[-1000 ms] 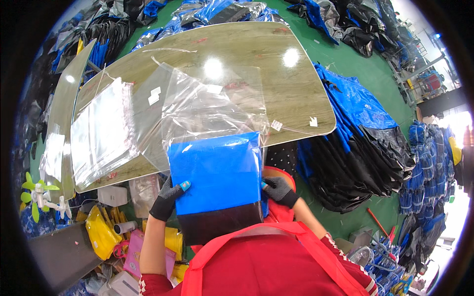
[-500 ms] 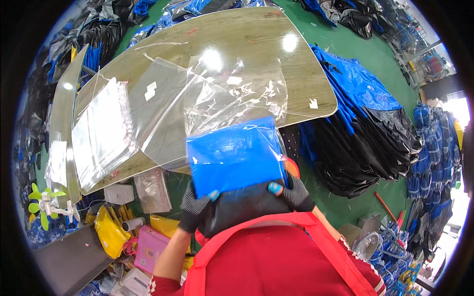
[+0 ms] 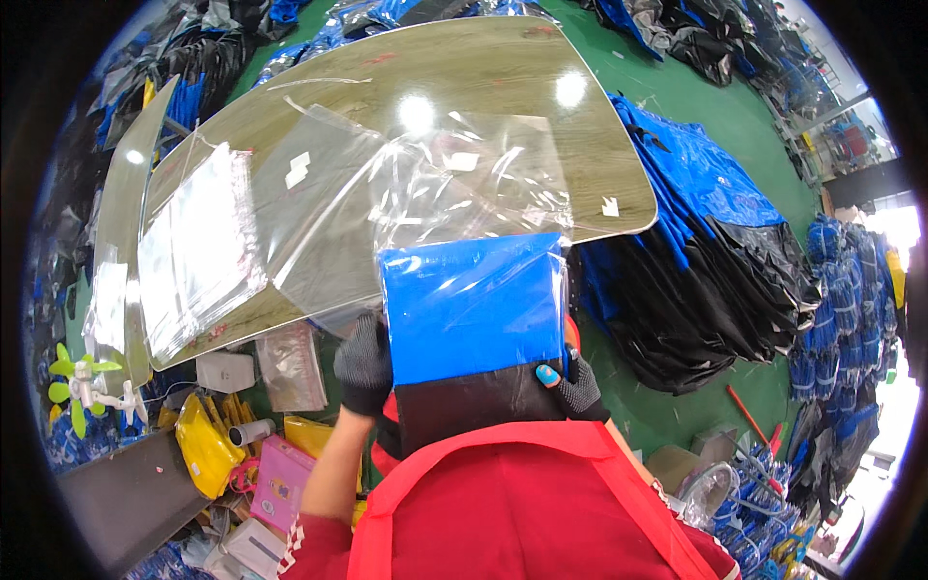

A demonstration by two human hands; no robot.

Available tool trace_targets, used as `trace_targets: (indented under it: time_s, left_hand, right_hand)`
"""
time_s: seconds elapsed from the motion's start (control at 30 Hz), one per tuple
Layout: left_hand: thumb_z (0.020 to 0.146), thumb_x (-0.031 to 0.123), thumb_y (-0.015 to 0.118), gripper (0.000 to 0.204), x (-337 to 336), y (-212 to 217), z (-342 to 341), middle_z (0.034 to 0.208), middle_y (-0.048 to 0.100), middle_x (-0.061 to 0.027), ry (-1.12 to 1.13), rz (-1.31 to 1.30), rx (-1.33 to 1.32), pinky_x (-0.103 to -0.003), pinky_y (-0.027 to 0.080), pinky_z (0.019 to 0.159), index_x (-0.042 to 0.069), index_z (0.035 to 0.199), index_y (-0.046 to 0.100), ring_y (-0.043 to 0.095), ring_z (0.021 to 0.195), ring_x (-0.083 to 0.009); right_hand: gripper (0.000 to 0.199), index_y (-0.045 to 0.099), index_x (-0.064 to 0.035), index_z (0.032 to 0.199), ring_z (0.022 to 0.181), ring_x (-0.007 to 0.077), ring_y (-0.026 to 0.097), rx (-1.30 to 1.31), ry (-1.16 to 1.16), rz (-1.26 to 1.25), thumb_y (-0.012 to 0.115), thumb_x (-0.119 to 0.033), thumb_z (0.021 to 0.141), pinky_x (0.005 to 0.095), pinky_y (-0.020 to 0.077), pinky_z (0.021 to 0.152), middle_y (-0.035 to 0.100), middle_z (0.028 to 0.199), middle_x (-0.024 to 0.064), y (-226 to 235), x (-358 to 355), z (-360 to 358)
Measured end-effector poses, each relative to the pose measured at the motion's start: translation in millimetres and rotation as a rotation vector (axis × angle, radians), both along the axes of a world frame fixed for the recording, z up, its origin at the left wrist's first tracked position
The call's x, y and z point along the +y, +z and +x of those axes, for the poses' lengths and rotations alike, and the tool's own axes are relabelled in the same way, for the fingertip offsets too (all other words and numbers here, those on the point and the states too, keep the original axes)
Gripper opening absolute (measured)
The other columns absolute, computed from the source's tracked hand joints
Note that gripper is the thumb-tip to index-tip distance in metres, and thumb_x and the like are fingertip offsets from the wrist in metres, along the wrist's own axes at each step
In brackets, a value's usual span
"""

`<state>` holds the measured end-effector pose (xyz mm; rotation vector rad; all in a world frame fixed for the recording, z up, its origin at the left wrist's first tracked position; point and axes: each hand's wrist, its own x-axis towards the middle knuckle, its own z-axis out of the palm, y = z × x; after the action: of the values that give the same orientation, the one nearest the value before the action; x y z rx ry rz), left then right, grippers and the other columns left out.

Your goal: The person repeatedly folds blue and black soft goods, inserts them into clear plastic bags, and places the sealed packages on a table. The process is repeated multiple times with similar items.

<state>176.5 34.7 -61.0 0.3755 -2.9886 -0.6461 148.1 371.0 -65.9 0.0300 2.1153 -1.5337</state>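
A folded blue-and-black sheet [image 3: 476, 309] lies partly inside a clear plastic bag [image 3: 483, 179], its black part nearest my body. The bag's loose far end spreads over the table [image 3: 503, 58]. My right hand [image 3: 576, 387], in a dark glove with a blue-tipped thumb, is closed on the sheet's near right edge, thumb on top. Against the left edge, my left hand [image 3: 363, 365] is gloved too and shows its back; its fingers are too hidden to read.
A stack of clear bags [image 3: 198, 256] rests on the table's left. Blue-and-black sheets [image 3: 710, 261] hang in a heap at the right. Below left are a yellow bag [image 3: 208, 445], a pink case [image 3: 282, 478] and a small green-bladed fan [image 3: 82, 391]. Bundled blue goods [image 3: 839, 300] stand far right.
My left hand has let go of the near left corner and moved left and up along the edge. The sheet now lies flatter and slightly to the right, with more black showing.
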Motion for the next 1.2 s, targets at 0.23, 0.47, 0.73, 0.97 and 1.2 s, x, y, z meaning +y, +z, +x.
trace_targets:
  time_s: [0.23, 0.47, 0.73, 0.97, 1.2]
  left_hand:
    - [0.095, 0.016, 0.057, 0.030, -33.2, -2.1, -15.0, 0.111, 0.063, -0.0078, 0.192, 1.085, 0.103, -0.031, 0.047, 0.090, 0.002, 0.121, 0.057, 0.058, 0.104, -0.0164]
    - [0.077, 0.041, 0.076, 0.088, -5.0, 9.4, 7.7, 0.138, 0.048, -0.0104, 0.034, 1.322, -0.277, -0.035, 0.039, 0.103, 0.005, 0.145, 0.033, 0.047, 0.124, -0.0219]
    - [0.079, 0.035, 0.077, 0.064, 28.6, -0.5, 38.3, 0.114, 0.061, -0.0117, 0.139, 1.172, -0.321, -0.034, 0.047, 0.088, 0.001, 0.126, 0.050, 0.057, 0.104, -0.0183]
    - [0.088, 0.029, 0.066, 0.059, -9.0, -6.7, 37.6, 0.115, 0.062, -0.0079, 0.024, 1.194, -0.373, -0.032, 0.048, 0.088, 0.002, 0.137, 0.046, 0.057, 0.103, -0.0157]
    - [0.087, 0.021, 0.061, 0.031, 11.3, -15.5, 46.1, 0.090, 0.068, -0.0204, 0.086, 0.334, -0.033, -0.040, 0.052, 0.067, -0.001, 0.109, 0.064, 0.067, 0.082, -0.0367]
  right_hand:
    - [0.060, 0.054, -0.0007, 0.127, 0.103, 0.0249, 0.063, 0.158, -0.081, 0.128, 0.069, -0.042, 0.085, 0.0347, 0.0503, 0.087, 0.066, 0.109, 0.0182, 13.1, -4.2, -64.6]
    - [0.089, 0.034, -0.0024, 0.143, 0.122, 0.0227, 0.049, -0.103, -0.025, -0.453, 0.083, -0.026, 0.073, 0.0376, 0.0405, 0.103, 0.052, 0.133, 0.0122, 17.9, -26.4, -46.4]
    - [0.041, 0.067, -0.0037, 0.111, 0.094, 0.0172, 0.063, -0.260, -0.048, -0.092, 0.076, -0.032, 0.082, 0.0319, 0.0501, 0.081, 0.069, 0.099, 0.0087, -13.3, 6.3, 17.4]
    - [0.038, 0.068, -0.0019, 0.107, 0.088, 0.0149, 0.063, -0.282, -0.126, -0.194, 0.077, -0.029, 0.082, 0.0310, 0.0514, 0.076, 0.069, 0.099, 0.0069, -13.7, 1.5, 10.5]
    - [0.053, 0.062, -0.0009, 0.116, 0.090, 0.0155, 0.063, -0.307, -0.026, 0.076, 0.079, -0.034, 0.079, 0.0313, 0.0516, 0.079, 0.068, 0.103, 0.0074, -11.9, 3.2, 19.9]
